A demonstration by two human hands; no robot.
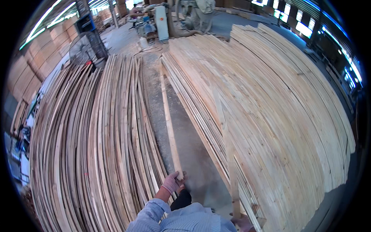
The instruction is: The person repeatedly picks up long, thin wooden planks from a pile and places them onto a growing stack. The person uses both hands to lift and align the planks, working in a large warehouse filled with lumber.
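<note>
My left hand [171,182], in a pale glove, is closed around the near end of a long, narrow wooden strip [169,123]. That strip runs away from me over the gap between two groups of lumber. Low in the picture, my right hand [242,223] is closed at the near end of a second wooden strip [230,162], its fingers partly hidden. This second strip lies slantwise over the edge of the pale board stack [270,116]. Just left of it, several thin strips [193,96] lie side by side along the stack.
Many rough, darker strips [116,116] fill the left side in long rows. A dusty floor [185,131] shows between the groups. Farther off stand a fan [80,49], a pale upright cabinet [161,23] and a covered machine [199,15]. Stacked panels [46,50] line the far left.
</note>
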